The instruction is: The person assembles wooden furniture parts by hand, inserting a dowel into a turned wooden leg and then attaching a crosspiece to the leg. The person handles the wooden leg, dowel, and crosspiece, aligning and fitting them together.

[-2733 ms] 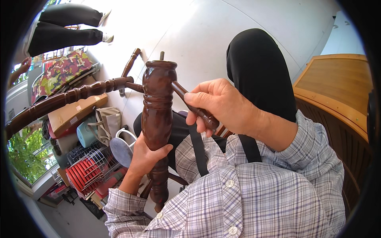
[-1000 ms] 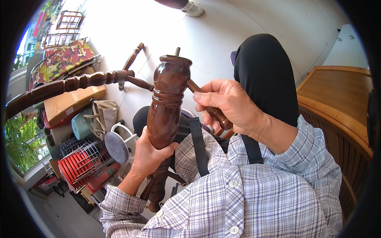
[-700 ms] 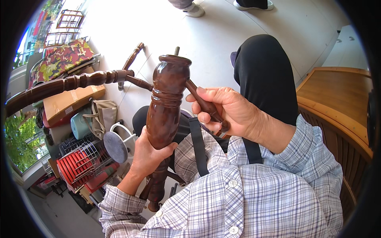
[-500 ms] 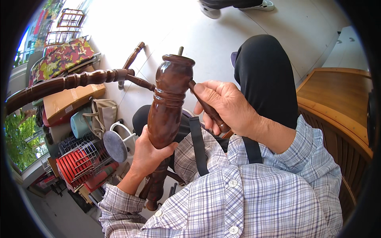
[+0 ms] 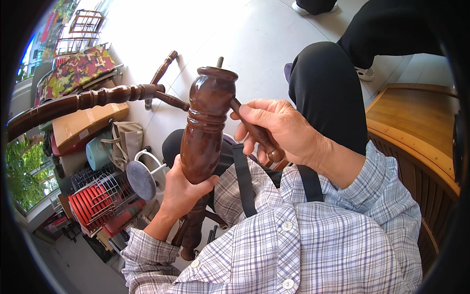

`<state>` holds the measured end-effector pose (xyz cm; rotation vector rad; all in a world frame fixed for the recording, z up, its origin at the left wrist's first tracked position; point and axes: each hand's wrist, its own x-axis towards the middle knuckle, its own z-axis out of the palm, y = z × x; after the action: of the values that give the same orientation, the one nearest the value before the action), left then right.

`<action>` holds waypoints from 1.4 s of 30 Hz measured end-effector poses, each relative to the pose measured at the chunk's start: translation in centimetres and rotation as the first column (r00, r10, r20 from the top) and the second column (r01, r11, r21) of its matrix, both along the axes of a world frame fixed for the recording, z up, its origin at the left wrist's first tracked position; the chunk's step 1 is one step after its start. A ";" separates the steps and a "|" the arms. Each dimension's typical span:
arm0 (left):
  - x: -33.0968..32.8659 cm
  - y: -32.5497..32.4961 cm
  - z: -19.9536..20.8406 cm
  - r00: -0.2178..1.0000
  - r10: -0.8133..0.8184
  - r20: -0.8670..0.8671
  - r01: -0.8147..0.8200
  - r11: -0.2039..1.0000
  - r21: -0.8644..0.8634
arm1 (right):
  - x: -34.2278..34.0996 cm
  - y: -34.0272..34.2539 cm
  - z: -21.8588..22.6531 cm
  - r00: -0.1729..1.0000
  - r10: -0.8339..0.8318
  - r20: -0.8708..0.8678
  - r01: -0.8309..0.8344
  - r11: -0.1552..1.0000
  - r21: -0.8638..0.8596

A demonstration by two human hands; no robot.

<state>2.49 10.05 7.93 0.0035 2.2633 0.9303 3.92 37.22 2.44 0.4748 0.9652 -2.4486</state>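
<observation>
- Post (image 5: 201, 152), one, dark glossy turned wood: in front of the torso, leaning slightly, metal stud (image 5: 220, 61) bare at top; the stud could scratch whatever it knocks.
- Left hand (image 5: 182, 193): closed round the post's lower belly, thumb across the front; a slack grip on the probably slick finish could let it roll.
- Right hand (image 5: 289, 130): fingers curled, thumb pressing along the short spindle (image 5: 259, 134); crooked force could bind or chip its end at the post's side. Seating depth: cannot tell.
- Thin rod (image 5: 172, 101), opposite side, between post and long rail (image 5: 88, 100): twisting the post could strain that joint.
</observation>
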 end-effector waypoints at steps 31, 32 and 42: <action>0.3 -0.4 -0.3 1.000 0.002 -0.021 -0.001 1.000 0.020 | 0.4 0.4 0.6 0.980 0.114 -0.165 -0.063 0.957 0.284; 0.3 -0.4 -0.4 1.000 -0.006 -0.027 0.006 1.000 0.026 | 0.6 0.3 1.0 0.961 0.173 -0.214 -0.041 0.860 0.509; 0.1 0.3 0.1 0.999 -0.020 -0.031 0.020 1.000 -0.006 | 0.8 0.0 -0.8 1.000 -0.026 -0.004 0.025 0.981 -0.191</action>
<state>2.63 10.34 8.06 0.0378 2.2908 0.9191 4.72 37.22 1.65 0.4155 0.7208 -2.5353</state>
